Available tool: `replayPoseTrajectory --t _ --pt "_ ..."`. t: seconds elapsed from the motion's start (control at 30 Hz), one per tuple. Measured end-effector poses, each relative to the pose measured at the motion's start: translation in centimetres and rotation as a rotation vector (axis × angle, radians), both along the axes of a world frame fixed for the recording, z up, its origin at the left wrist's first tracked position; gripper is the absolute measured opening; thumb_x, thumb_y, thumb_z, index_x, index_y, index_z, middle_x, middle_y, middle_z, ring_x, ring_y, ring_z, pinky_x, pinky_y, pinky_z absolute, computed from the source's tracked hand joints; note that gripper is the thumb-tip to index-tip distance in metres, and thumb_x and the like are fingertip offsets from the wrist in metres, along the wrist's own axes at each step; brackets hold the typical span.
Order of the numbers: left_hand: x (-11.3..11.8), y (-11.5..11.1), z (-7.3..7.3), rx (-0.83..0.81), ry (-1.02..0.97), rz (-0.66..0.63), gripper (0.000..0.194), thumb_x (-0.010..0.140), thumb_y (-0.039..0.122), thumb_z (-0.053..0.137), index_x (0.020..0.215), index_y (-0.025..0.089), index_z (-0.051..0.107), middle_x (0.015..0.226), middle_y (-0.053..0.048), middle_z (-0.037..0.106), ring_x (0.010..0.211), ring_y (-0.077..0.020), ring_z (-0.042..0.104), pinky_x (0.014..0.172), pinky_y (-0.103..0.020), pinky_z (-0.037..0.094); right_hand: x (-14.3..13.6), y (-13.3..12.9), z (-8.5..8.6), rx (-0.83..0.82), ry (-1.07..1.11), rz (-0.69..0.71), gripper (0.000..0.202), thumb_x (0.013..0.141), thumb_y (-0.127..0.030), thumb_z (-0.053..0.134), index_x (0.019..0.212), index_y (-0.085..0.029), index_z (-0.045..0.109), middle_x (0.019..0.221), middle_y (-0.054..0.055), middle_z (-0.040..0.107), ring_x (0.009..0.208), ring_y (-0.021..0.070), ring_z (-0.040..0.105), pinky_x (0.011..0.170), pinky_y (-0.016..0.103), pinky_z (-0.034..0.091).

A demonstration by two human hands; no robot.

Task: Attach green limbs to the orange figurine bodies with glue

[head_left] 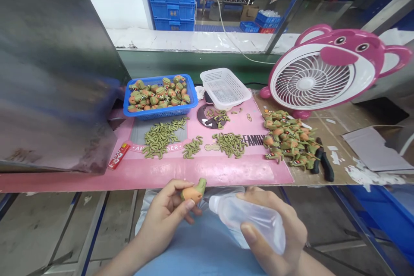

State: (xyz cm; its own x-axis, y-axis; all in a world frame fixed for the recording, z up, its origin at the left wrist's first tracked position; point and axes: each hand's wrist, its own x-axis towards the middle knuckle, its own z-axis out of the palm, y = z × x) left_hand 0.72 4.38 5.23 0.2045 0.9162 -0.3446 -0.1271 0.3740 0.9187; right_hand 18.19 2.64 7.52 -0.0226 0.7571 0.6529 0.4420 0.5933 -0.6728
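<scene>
Between the fingers and thumb of my left hand point(171, 209) is a small green and orange figurine body point(193, 193), its green end pointing up. My right hand point(280, 220) is wrapped round a clear plastic squeeze bottle point(255, 220). The bottle's white tip points left, close to the figurine body but apart from it. Both hands are over my lap, in front of the table edge. Little green curved pieces lie on the pink mat in several piles, one at the left point(160, 138) and another nearer the middle point(229, 144).
A blue basket point(145, 114) holds many figurine bodies. Behind the mat point(207, 172) sits a white basket point(226, 86). Figurines with limbs point(287, 138) are heaped at right, beside black-handled pliers point(326, 166). A pink bear-shaped fan point(310, 73) and a metal box point(54, 73) flank the table.
</scene>
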Motion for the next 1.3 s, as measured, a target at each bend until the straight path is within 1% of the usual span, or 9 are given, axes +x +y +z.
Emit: replayPoseTrajectory --t 0.07,0.17,0.33,0.43,0.53,0.73,0.87,1.03,1.3 --pt "-0.1 0.1 0.0 0.005 0.023 0.02 0.018 0.068 0.024 0.066 0.084 0.019 0.059 0.067 0.001 0.068 0.056 -0.0149 0.065 0.045 -0.022 0.05 0.1 0.1 -0.2 -0.069 0.046 -0.003 0.014 0.082 -0.029 0.05 0.09 -0.018 0.053 0.061 0.0 0.057 0.046 0.0109 0.053 0.042 0.02 0.043" --pt "-0.6 0.6 0.0 -0.02 0.057 0.156 0.019 0.066 0.027 0.067 0.081 0.018 0.059 0.067 0.001 0.068 0.053 -0.0148 0.064 0.043 -0.022 0.049 0.3 0.6 -1.3 -0.28 0.17 0.004 0.016 0.078 -0.033 0.053 0.082 -0.018 0.054 0.06 -0.001 0.058 0.045 0.0106 0.054 0.04 0.019 0.042" --pt "-3.1 2.0 -0.6 -0.054 0.02 0.431 0.025 0.058 0.028 0.074 0.075 0.016 0.061 0.067 0.001 0.067 0.049 -0.0136 0.064 0.037 -0.018 0.045 -0.5 2.1 -5.9 -0.592 0.308 -0.004 0.02 0.07 -0.034 0.057 0.081 -0.019 0.049 0.065 -0.002 0.056 0.054 0.0123 0.053 0.048 0.022 0.044" --pt "-4.5 2.5 -1.0 -0.069 -0.014 0.545 0.029 0.05 0.026 0.079 0.072 0.016 0.064 0.063 0.002 0.067 0.05 -0.0124 0.063 0.036 -0.015 0.046 -1.9 3.7 -8.6 -0.649 0.327 0.016 0.023 0.067 -0.027 0.053 0.084 -0.021 0.038 0.065 -0.003 0.053 0.057 0.0127 0.054 0.052 0.023 0.045" --pt "-5.2 2.7 -1.2 -0.12 -0.041 0.592 0.038 0.037 0.027 0.084 0.068 0.016 0.065 0.061 0.003 0.067 0.047 -0.0125 0.062 0.034 -0.015 0.046 -3.7 5.3 -10.1 -0.639 0.287 0.032 0.028 0.063 -0.019 0.05 0.086 -0.022 0.034 0.069 -0.001 0.056 0.061 0.0146 0.058 0.058 0.026 0.048" --pt "-4.7 2.5 -1.4 -0.083 -0.046 0.611 0.042 0.035 0.032 0.086 0.069 0.018 0.066 0.062 0.005 0.068 0.048 -0.0113 0.063 0.034 -0.012 0.048 -6.2 6.8 -11.2 -0.577 0.14 0.058 0.034 0.063 -0.012 0.049 0.092 -0.022 0.036 0.092 0.007 0.062 0.087 0.0202 0.062 0.075 0.035 0.049" --pt "-4.7 2.4 -1.8 -0.082 -0.064 0.612 0.042 0.036 0.031 0.086 0.07 0.018 0.066 0.062 0.005 0.068 0.048 -0.0109 0.063 0.034 -0.012 0.048 -5.0 6.4 -11.8 -0.506 0.007 0.026 0.047 0.06 -0.01 0.053 0.104 -0.018 0.038 0.105 0.012 0.055 0.102 0.0241 0.053 0.087 0.041 0.043" --pt "-4.9 2.3 -2.0 -0.086 -0.072 0.621 0.041 0.037 0.03 0.086 0.07 0.018 0.065 0.06 0.005 0.068 0.048 -0.0115 0.063 0.034 -0.012 0.048 -2.8 7.3 -12.2 -0.512 -0.172 -0.062 0.023 0.068 -0.006 0.047 0.089 -0.016 0.05 0.089 0.011 0.055 0.087 0.0249 0.052 0.076 0.041 0.044" --pt "-4.3 2.0 -1.1 -0.057 -0.041 0.614 0.036 0.04 0.028 0.085 0.069 0.018 0.065 0.06 0.005 0.068 0.047 -0.0124 0.063 0.034 -0.014 0.047 -4.7 10.6 -11.6 -0.551 -0.324 -0.069 0.008 0.073 -0.013 0.058 0.068 -0.017 0.054 0.08 0.005 0.057 0.084 0.0222 0.052 0.077 0.039 0.039"
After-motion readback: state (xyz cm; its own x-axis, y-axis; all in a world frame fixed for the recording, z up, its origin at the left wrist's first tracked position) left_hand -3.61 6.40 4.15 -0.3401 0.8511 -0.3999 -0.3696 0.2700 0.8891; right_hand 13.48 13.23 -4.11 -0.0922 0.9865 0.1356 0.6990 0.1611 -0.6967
